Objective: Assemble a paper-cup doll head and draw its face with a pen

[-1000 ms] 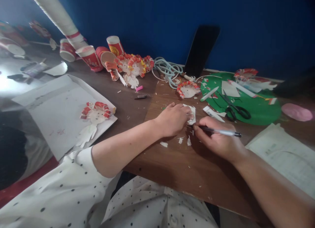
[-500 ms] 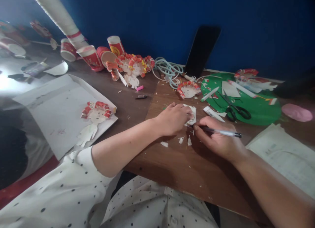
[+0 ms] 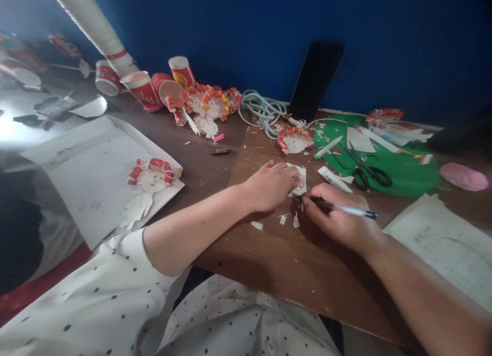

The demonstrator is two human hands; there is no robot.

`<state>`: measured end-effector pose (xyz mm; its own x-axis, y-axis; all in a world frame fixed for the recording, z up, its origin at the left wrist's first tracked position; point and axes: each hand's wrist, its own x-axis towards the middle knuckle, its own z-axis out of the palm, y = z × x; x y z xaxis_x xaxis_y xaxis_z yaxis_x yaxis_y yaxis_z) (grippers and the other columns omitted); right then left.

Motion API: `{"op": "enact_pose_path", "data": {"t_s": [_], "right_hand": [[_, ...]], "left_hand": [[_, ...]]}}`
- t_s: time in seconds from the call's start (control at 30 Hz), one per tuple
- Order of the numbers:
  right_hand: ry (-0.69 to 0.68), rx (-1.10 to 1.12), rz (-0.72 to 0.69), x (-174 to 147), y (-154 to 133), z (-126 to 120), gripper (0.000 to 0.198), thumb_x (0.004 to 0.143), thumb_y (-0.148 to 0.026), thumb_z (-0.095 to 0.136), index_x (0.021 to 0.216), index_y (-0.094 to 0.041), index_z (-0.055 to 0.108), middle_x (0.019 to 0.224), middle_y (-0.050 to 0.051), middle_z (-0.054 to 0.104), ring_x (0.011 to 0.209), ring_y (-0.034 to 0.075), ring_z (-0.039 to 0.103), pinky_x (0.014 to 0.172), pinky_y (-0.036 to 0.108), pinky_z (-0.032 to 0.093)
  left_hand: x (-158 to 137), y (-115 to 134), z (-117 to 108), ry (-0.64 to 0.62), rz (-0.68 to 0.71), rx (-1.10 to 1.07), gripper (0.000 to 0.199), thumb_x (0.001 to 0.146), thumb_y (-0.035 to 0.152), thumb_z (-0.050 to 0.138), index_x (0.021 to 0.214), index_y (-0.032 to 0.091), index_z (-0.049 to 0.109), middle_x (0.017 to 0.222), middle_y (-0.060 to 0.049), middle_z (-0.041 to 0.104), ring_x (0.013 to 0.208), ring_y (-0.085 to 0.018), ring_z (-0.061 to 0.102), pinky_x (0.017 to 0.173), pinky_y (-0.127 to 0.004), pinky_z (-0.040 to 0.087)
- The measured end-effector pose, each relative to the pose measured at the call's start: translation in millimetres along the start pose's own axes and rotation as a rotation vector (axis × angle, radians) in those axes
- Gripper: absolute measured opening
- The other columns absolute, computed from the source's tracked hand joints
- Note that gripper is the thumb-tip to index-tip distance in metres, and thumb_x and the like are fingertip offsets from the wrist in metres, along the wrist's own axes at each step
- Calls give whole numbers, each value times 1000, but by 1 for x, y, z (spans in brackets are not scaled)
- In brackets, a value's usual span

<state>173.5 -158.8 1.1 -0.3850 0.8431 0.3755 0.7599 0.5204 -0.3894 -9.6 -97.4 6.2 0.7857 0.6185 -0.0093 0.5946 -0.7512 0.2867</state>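
Under the fingers of my left hand (image 3: 271, 185) lies a small white paper piece (image 3: 302, 174), partly hidden. That hand rests flat on the brown tabletop with its fingers stretched out. My right hand (image 3: 344, 220) grips a pen (image 3: 348, 209) with a clear barrel, its tip end close to the paper's lower edge. The tip itself is hard to make out between the two hands. Small white paper scraps (image 3: 295, 221) lie just below the hands. Above them sits a round paper figure (image 3: 295, 142) with a curled red rim.
Black scissors (image 3: 371, 174), a white marker (image 3: 328, 147) and paper bits lie on a green sheet (image 3: 415, 179). A dark phone (image 3: 317, 79) leans on the blue wall beside a coiled cable (image 3: 263, 107). Red paper cups (image 3: 141, 91) and a white envelope (image 3: 86, 176) are to the left.
The rear end of the pen has dipped very slightly in my right hand. My left hand and the paper under it stay in place.
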Motion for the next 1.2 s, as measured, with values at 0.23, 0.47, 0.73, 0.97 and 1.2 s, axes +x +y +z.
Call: {"op": "enact_pose_path", "data": {"t_s": [0.23,0.47,0.73,0.97,1.2], "right_hand": [[-5,-10,5,0,-1,1,12,86,-28,57,78,-20,61,64,0,62,57,12,56,54,25,39],[-13,-8,22,1,-3,1,13,87,-30,56,78,-21,59,66,0,63,57,13,56,53,25,39],[57,3,18,-2,1,0,9,86,-27,57,80,-21,60,69,0,65,60,13,59,56,26,42],[70,-24,44,2,0,2,13,87,-29,55,79,-21,60,68,1,66,58,14,59,53,26,40],[59,-43,47,3,-1,4,14,88,-30,54,80,-21,61,68,2,66,60,15,60,55,27,41]], "left_hand": [[0,1,-2,-2,2,-3,32,96,17,35,113,20,62,126,-6,57,118,-22,48,103,-42,34],[-1,0,-1,10,15,9,31,95,16,37,112,20,62,126,-5,58,118,-22,48,103,-41,34],[0,-2,1,-3,16,9,31,93,16,39,114,20,62,129,-6,57,121,-23,47,107,-43,31],[0,-2,0,-28,22,15,33,91,13,42,115,21,62,132,-5,55,122,-24,46,109,-46,29],[0,-2,0,-20,29,15,34,89,11,42,116,20,62,132,-5,55,123,-24,45,109,-46,28]]}}
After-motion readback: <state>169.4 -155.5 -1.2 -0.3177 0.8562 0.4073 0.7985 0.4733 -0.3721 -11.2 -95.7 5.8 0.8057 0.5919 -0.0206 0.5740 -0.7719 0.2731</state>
